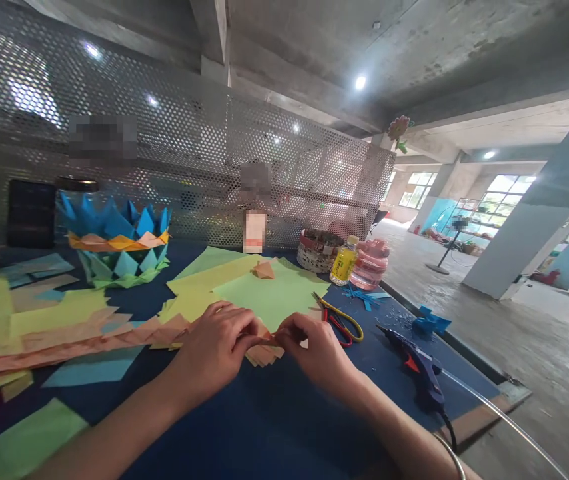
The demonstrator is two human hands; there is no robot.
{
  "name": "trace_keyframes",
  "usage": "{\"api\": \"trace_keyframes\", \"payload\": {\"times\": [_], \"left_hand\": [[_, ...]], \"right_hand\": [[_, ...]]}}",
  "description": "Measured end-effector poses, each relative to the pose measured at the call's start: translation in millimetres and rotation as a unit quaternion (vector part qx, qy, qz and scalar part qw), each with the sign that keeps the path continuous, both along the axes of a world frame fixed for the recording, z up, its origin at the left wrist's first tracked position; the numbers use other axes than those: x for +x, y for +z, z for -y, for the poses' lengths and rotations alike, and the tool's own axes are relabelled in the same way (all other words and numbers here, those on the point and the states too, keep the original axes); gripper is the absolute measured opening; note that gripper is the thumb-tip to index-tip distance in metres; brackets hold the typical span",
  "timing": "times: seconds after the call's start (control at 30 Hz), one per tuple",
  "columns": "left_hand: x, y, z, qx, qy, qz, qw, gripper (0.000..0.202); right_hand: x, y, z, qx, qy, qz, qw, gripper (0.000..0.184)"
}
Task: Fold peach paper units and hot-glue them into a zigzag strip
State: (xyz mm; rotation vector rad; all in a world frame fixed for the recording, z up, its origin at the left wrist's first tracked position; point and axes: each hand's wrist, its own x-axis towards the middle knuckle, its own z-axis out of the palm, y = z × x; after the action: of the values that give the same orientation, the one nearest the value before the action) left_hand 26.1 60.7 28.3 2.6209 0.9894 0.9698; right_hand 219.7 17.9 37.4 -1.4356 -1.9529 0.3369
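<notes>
Both my hands meet over the table's middle, pinching a small piece of orange paper [263, 331] between thumbs and fingers. My left hand [227, 337] grips its left side and my right hand [309, 340] its right side. A long folded orange paper strip [94, 343] runs off to the left from beside my left hand. Below my fingertips lie several loose orange paper pieces [264, 357]. Green paper sheets [274, 293] and yellow sheets [199, 283] spread behind my hands, with a small folded orange piece [263, 269] on top.
At the back left stands a blue, orange and green folded-paper basket [119, 243]. Scissors [342, 320] and a glue gun [417, 370] lie to the right. Behind them are a woven basket [320, 250], a yellow bottle [344, 260] and a pink bottle [369, 263]. A perforated metal panel [284, 153] rises behind.
</notes>
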Motion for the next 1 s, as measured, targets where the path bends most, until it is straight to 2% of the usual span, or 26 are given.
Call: {"api": "trace_keyframes", "payload": {"times": [0.5,1.0], "left_hand": [[2.1,1.5,7.6,0.035,0.013,0.024,0.999,0.017],[3.6,2.0,9.7,0.077,0.016,0.024,0.997,0.019]], "right_hand": [[1.0,-0.9,-1.0,-0.018,0.012,0.000,1.000,0.011],[0.4,6.2,0.9,-0.032,0.030,-0.011,0.999,0.008]]}}
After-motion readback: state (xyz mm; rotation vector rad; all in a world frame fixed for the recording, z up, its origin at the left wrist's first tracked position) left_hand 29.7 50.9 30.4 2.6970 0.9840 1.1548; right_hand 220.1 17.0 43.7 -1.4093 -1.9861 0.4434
